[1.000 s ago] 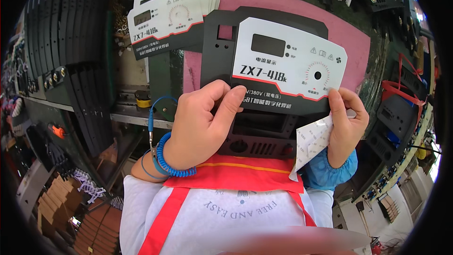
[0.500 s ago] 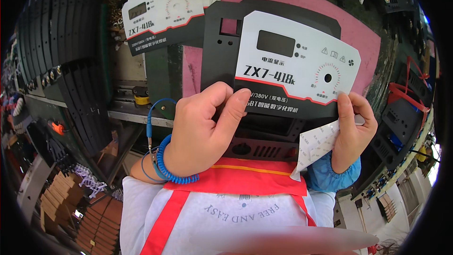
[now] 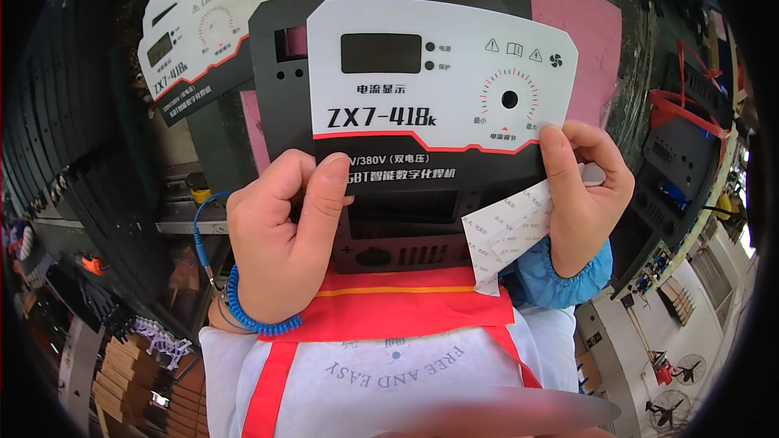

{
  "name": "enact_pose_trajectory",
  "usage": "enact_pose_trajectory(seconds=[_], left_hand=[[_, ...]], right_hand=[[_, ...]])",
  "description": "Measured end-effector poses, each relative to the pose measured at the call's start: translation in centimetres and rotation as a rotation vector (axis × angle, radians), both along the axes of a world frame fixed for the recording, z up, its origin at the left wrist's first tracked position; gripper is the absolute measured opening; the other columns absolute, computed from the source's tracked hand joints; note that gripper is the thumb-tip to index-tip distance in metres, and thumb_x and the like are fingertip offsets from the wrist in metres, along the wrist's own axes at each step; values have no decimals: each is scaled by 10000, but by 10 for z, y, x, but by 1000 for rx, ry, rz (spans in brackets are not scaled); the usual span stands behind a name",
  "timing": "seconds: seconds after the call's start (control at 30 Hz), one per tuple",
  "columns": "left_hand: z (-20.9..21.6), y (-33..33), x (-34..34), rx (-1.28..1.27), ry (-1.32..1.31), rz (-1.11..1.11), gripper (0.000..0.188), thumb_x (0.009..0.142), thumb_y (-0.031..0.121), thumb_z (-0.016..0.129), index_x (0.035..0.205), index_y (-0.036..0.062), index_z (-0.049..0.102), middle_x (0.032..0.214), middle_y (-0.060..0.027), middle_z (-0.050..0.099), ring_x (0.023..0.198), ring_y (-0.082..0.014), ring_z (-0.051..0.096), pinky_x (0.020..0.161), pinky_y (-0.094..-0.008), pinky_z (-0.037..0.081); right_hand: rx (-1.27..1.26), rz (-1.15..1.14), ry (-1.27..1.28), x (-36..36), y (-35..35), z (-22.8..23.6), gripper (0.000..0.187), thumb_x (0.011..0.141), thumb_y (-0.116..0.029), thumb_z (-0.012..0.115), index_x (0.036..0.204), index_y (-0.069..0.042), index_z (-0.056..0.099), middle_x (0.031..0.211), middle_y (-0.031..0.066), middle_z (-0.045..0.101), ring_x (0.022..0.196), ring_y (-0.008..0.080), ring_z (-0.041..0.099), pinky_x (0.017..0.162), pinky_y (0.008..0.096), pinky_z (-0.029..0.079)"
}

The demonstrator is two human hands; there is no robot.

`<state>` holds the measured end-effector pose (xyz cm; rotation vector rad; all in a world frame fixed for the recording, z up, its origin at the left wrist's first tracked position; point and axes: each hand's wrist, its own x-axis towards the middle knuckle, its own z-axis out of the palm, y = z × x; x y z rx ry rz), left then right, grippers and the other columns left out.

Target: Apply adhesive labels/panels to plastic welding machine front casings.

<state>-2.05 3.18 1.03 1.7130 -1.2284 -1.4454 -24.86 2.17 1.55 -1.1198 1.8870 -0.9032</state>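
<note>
A white and black panel sticker [image 3: 454, 97] with a red line, a dark display window and a dial ring is held up in front of me. My left hand [image 3: 284, 227] pinches its lower left corner between thumb and fingers. At the lower right edge, my right hand [image 3: 584, 195] grips the sticker and also a crumpled strip of white backing paper [image 3: 513, 223] that hangs below. Behind the sticker is a dark grey front panel [image 3: 277, 105] with a rectangular cutout and two small holes. A blue coiled wrist strap [image 3: 243, 304] circles my left wrist.
A stack of similar stickers [image 3: 199, 32] lies at the far left on a pink mat [image 3: 596, 32]. Below the held sticker stands a dark housing [image 3: 406, 251] with slots. Black panels [image 3: 89, 113] are stacked at left; more dark housings [image 3: 682, 170] stand at right.
The sticker, now nearer and more level, stays in both hands with the backing paper in the right. The whole view has shifted, so mat and sticker stack appear further left.
</note>
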Motion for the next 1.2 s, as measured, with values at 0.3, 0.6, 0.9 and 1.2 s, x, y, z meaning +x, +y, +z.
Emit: enact_pose_trajectory(seconds=[0.3, 0.6, 0.9, 1.2], left_hand=[[3, 1, -5, 47, -42, 26, 269, 899, 111, 571, 671, -9, 498, 535, -8, 505, 505, -28, 412, 452, -190, 331], [4, -4, -6, 3, -91, -3, 288, 892, 98, 575, 644, 4, 464, 513, -19, 465, 491, -33, 404, 443, -203, 325], [19, -28, 2, -434, -967, -582, 349, 782, 277, 693, 642, 54, 463, 517, -77, 463, 476, -247, 482, 413, -362, 363], [1, 13, -4, -612, -607, -192, 447, 747, 96, 701, 1142, -53, 553, 902, -127, 525, 772, -267, 503, 663, -351, 409]], right_hand=[[2, 11, 26, 1, 0, 4, 114, 757, -44, 697, 823, 27, 638, 713, -2, 603, 642, 54, 481, 598, 197, 389], [-60, 113, 150, -1, -3, 0, 109, 751, -33, 695, 814, 19, 623, 717, 1, 612, 643, 56, 481, 596, 210, 397], [23, 285, 568, 4, -9, 10, 204, 776, -164, 709, 839, -8, 594, 647, 51, 522, 578, 125, 465, 550, 259, 386], [-208, 262, 300, 0, 14, -10, 388, 812, -118, 660, 1146, 54, 560, 1012, 136, 620, 911, 216, 596, 818, 286, 448]])
